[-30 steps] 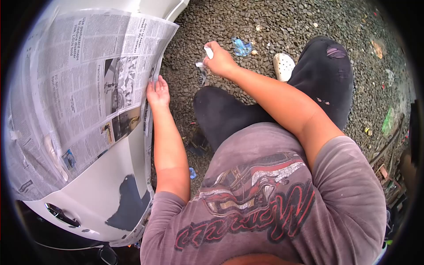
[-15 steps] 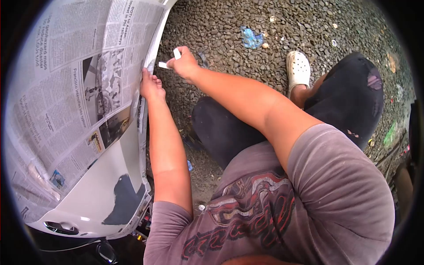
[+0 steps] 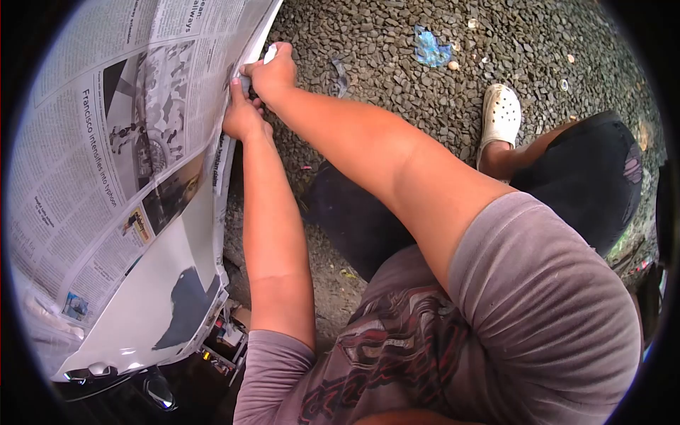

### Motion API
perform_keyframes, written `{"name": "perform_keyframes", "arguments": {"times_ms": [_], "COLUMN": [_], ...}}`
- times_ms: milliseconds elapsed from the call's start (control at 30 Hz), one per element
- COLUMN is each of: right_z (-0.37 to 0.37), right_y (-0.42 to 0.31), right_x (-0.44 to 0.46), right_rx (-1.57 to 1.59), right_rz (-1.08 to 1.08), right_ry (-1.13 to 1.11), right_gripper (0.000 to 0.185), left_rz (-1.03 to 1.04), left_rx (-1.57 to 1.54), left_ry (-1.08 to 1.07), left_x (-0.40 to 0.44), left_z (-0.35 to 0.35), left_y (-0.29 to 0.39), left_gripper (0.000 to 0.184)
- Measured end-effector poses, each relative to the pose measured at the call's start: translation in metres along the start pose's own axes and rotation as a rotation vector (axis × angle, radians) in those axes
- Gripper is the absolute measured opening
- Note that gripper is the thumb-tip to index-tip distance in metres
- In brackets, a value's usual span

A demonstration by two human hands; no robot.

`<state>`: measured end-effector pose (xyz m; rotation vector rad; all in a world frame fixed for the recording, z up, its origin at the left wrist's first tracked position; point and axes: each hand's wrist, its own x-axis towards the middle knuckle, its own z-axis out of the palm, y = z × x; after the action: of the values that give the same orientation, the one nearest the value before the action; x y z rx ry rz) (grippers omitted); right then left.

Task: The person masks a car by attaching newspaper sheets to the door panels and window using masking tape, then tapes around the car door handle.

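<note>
Watching remotely, I see the right grip (image 3: 275,76) pinching a white piece (image 3: 270,54) just beyond the left grip (image 3: 244,117), whose closure I cannot tell; the newspaper (image 3: 85,152) lies leftward, edge running forward beside both.

Printed newspaper (image 3: 106,163), creased, spread over white panel (image 3: 138,301); small white piece (image 3: 270,53) in right hand (image 3: 275,74), near newspaper's edge

Upper left: 1 left grip (image 3: 244,115), 1 right grip (image 3: 275,75), 1 white piece (image 3: 270,54), newspaper sheets (image 3: 64,170) uncountable. Lower left: 1 gray patch (image 3: 185,309). Upper right: 1 clog (image 3: 501,115), 1 blue scrap (image 3: 431,48).
</note>
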<state>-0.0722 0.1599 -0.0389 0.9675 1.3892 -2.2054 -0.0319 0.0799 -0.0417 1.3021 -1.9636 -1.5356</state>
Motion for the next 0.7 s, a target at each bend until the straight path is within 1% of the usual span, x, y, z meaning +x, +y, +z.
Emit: {"name": "perform_keyframes", "arguments": {"times_ms": [33,100,133,200,233,300,367,433,500,600,633,700], "right_z": [-0.001,-0.006,-0.01,-0.024,-0.026,-0.028,-0.034,-0.039,-0.043,-0.057,-0.065,-0.085], "right_y": [0.003,0.004,0.003,0.001,-0.001,0.002,0.004,-0.002,-0.006,-0.011,-0.014,-0.021], "right_x": [0.003,0.009,0.01,0.014,0.018,0.021,0.03,0.034,0.035,0.032,0.031,0.026], "right_rx": [-0.007,-0.298,-0.302,-0.492,-0.493,-0.588,-0.637,-0.743,-0.775,-0.904,-0.903,-0.943], "right_rz": [0.002,-0.105,-0.107,-0.014,-0.023,-0.096,-0.127,-0.182,-0.188,-0.22,-0.227,-0.153], "right_ry": [0.001,-0.016,-0.014,0.045,0.043,-0.009,-0.031,-0.122,-0.121,-0.129,-0.12,-0.175], "right_gripper": [0.084,0.1,0.1,0.115,0.115,0.121,0.122,0.128,0.126,0.113,0.113,0.115], "left_rz": [0.013,-0.002,-0.007,0.001,0.014,0.027,0.048,0.05,0.057,0.031,0.035,0.031], "left_rx": [0.001,0.017,0.037,0.047,0.053,0.062,0.081,0.087,0.088,0.147,0.141,0.23], "left_ry": [0.002,0.028,0.054,0.059,0.067,0.06,0.059,0.069,0.067,0.012,0.003,-0.065], "left_x": [0.0,-0.001,-0.002,-0.005,-0.004,-0.005,-0.008,-0.009,-0.011,-0.012,-0.012,-0.015], "left_z": [0.001,0.003,0.003,0.003,0.005,0.002,0.003,0.004,0.005,0.004,0.005,0.008], "left_y": [-0.001,-0.002,-0.001,-0.001,0.0,0.0,0.001,0.0,-0.001,-0.003,-0.005,-0.006], "left_gripper": [0.046,0.046,0.046,0.046,0.046,0.048,0.05,0.051,0.052,0.057,0.057,0.061]}}
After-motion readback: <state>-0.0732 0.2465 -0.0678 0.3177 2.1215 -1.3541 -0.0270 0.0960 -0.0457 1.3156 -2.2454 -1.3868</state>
